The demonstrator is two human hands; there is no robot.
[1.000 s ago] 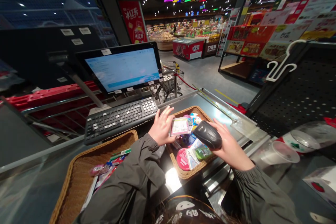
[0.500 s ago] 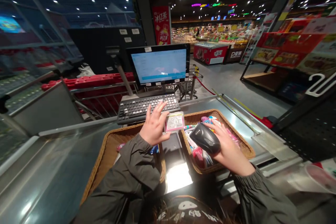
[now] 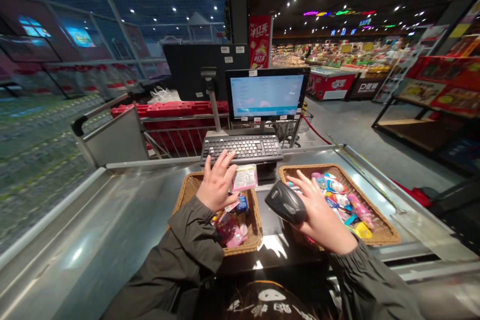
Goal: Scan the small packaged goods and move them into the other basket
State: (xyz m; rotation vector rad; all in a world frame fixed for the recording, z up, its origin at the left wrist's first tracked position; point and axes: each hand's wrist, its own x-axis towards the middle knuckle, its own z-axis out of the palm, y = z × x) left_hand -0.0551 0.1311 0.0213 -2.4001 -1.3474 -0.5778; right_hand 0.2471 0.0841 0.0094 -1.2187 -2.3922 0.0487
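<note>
My left hand is over the left wicker basket, its fingers pointing toward the keyboard. Between its thumb and index finger is a small pink-edged package, with its white printed label facing up. My right hand grips a black handheld barcode scanner, whose head points left toward the package. Beneath the right hand lies the right wicker basket, holding several colourful small packaged goods. In the left basket are pink and blue packages, partly hidden by my left sleeve.
Behind the baskets stand a black keyboard and a lit monitor. The metal counter extends to both sides. Beyond it are a railing, a red freezer and a display shelf at the right.
The view has swung left, so the monitor and baskets appear farther right. My left hand and the package have shifted left over the left basket. The scanner remains in my right hand.
</note>
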